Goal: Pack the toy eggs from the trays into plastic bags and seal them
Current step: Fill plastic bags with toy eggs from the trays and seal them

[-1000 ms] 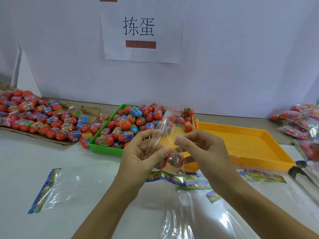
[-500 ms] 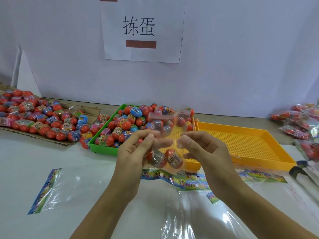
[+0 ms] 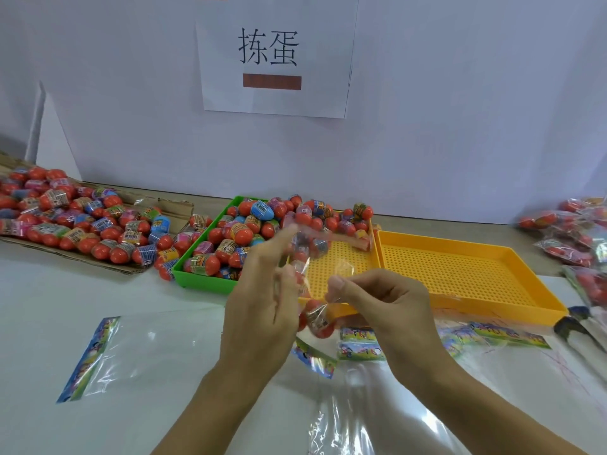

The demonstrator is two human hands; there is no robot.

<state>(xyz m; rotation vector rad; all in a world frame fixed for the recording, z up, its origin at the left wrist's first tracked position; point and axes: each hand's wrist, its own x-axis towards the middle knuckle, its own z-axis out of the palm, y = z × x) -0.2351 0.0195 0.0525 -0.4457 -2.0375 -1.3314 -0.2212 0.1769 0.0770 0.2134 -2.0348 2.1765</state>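
Eggs (image 3: 82, 221) lie heaped on cardboard at the desk's far-left edge, and more fill the green tray (image 3: 197, 274) beside it. One flat bag (image 3: 138, 353) rests near the front-left of the desk (image 3: 49, 323).

Your left hand (image 3: 259, 307) is up at the centre with its fingers (image 3: 279, 239) mostly straight; motion blur means I cannot tell whether they pinch the film. Your right hand (image 3: 377, 300) pinches a clear bag (image 3: 315, 280) between thumb and curled fingers, with at least two eggs hanging in its bottom above the yellow tray's (image 3: 460, 267) near rim.

The bag's mouth looks unsealed. If your right pinch slips on the slick film, or you tilt the bag while closing it, the eggs could roll out onto the desk. Trapping a fold in the strip would probably leave the seal gaping.

Packed bags (image 3: 571, 238) pile up at the far-right edge.
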